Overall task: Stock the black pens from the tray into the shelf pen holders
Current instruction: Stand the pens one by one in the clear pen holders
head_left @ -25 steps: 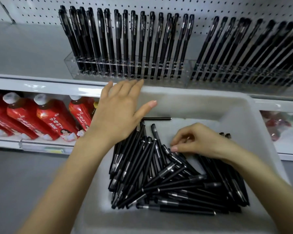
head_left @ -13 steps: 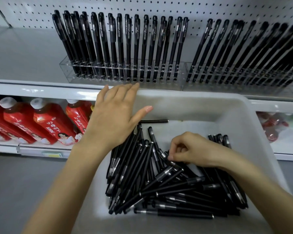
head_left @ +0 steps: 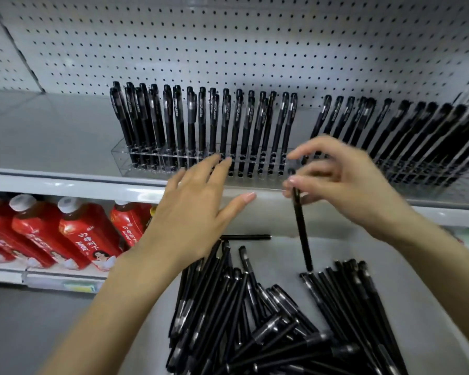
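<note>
While a slim black plastic pen (head_left: 301, 228) is pinched by its top, hung below the right hand (head_left: 344, 182), the left hand (head_left: 198, 209) is spread open alongside; light, stiff, prob. slick: firm end grip advised.

Red white-capped juice bottles (head_left: 87, 234), perhaps five, in a row on the lower shelf (head_left: 6, 276); white pegboard (head_left: 228, 44) above.

A shop: pegboard-backed shelf (head_left: 65, 136), pen holders (head_left: 201, 163), rows of juice bottles (head_left: 87, 234)
</note>
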Motion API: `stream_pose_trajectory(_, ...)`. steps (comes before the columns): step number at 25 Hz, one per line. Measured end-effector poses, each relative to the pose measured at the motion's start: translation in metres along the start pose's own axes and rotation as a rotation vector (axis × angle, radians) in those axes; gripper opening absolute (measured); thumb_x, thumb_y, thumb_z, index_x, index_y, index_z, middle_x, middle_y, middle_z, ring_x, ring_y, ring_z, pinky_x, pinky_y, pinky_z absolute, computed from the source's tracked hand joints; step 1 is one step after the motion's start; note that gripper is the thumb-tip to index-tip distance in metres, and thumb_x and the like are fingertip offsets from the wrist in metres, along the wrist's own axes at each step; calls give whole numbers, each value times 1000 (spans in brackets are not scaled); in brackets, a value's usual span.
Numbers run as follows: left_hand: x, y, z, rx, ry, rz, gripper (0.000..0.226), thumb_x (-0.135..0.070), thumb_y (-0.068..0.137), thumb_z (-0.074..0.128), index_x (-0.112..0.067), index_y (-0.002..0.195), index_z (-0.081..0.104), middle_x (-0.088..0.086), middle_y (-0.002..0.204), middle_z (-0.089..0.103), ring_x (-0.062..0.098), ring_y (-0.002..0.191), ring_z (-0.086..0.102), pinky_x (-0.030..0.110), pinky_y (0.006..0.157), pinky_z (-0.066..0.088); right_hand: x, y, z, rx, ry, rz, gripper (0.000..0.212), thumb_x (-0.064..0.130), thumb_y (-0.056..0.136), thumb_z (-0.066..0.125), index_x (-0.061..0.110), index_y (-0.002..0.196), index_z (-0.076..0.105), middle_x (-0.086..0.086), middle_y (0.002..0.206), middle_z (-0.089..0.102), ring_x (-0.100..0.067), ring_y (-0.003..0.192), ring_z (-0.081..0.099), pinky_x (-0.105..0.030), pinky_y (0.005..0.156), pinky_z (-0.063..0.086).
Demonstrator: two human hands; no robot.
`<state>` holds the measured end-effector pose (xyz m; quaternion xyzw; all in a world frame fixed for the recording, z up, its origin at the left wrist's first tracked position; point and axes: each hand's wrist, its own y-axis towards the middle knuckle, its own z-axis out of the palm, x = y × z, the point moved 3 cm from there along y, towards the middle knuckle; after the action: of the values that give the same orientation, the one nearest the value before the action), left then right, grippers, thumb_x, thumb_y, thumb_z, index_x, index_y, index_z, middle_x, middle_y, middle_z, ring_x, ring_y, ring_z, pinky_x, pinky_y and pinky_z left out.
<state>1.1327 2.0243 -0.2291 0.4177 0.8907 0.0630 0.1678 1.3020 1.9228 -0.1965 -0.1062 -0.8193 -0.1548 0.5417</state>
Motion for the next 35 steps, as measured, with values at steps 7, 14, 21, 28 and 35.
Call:
stream_pose_trajectory(7,6,17,12,-3,134,36,80,-70,85,2,-22,146,23,-3,150,29,11,139,20,35,114,7,38,56,-29,-533,59,-352,15,7,87,64,7,98,54,-11,99,68,-14,89,70,-27,70,58)
stream_pose_trajectory(14,9,20,16,38,82,1,96,-79,73,-7,-23,148,9,-10,150,16,8,139,7,33,115,6,22,73,-14,-610,73,-415,23,6,88,64,24,87,50,-9,88,67,-17,88,69,-37,77,58)
stream_pose_trajectory(21,9,20,18,67,52,-18,102,-82,65,-10,-25,149,4,-12,151,9,6,140,-1,34,118,4,29,86,-14,-534,-18,-416,23,7,87,65,24,86,51,-4,87,65,-16,87,68,-39,79,57)
stream_pose_trajectory(28,9,19,18,77,46,-21,102,-82,64,-10,-25,149,2,-13,150,7,5,138,-3,33,117,1,24,89,-7,-503,-57,-424,25,11,87,66,31,85,51,-9,91,66,-18,91,67,-44,83,55)
stream_pose_trajectory(35,10,19,18,97,20,-36,97,-83,71,0,-25,149,2,-13,151,6,6,140,-4,36,118,3,6,86,-2,-436,-171,-342,12,14,82,72,18,89,63,10,89,67,1,87,65,-14,84,50)
